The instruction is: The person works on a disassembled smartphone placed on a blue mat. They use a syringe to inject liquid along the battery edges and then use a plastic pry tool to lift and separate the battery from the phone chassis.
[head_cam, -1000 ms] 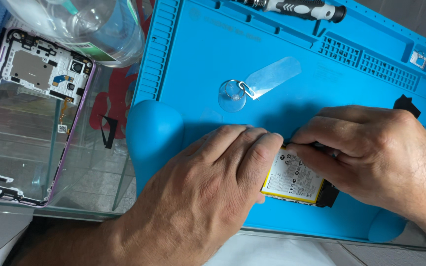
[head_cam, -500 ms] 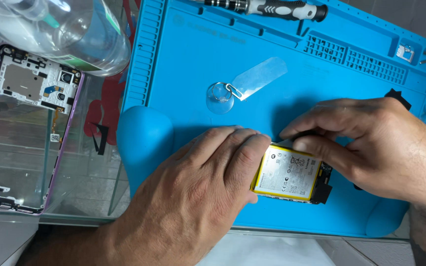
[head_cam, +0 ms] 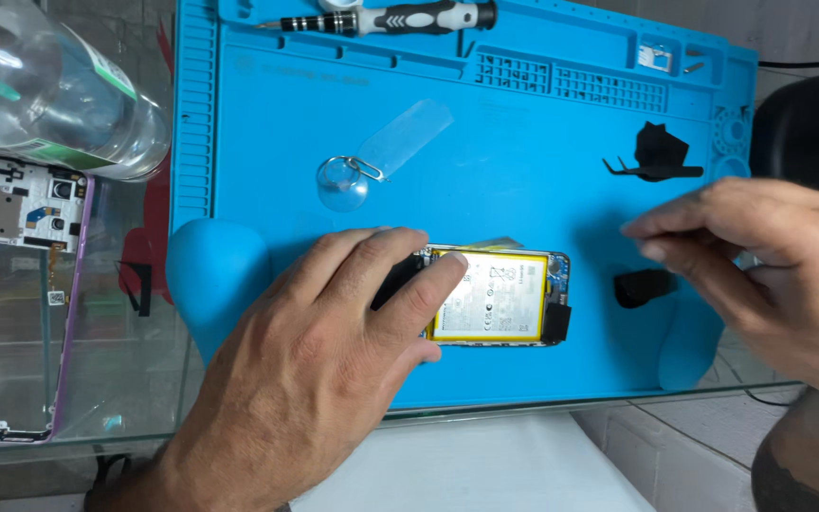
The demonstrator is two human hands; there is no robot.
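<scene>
The opened phone with its yellow-edged white battery (head_cam: 495,299) lies flat near the front edge of the blue silicone repair mat (head_cam: 267,133), which covers a glass surface (head_cam: 97,379). The left hand (head_cam: 334,351) presses down on the phone's left end, fingers spread flat. The right hand (head_cam: 760,256) hovers right of the phone, holding nothing, fingertips loosely gathered. Behind the phone sit a clear suction cup with a ring (head_cam: 343,182) and a black-handled screwdriver (head_cam: 400,17). Left of the mat lie a clear plastic bottle with a green-and-white label (head_cam: 49,95) and a purple-rimmed phone frame (head_cam: 11,284).

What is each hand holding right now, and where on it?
The left hand presses the opened phone flat on the blue mat at its left end. The right hand holds nothing.
</scene>
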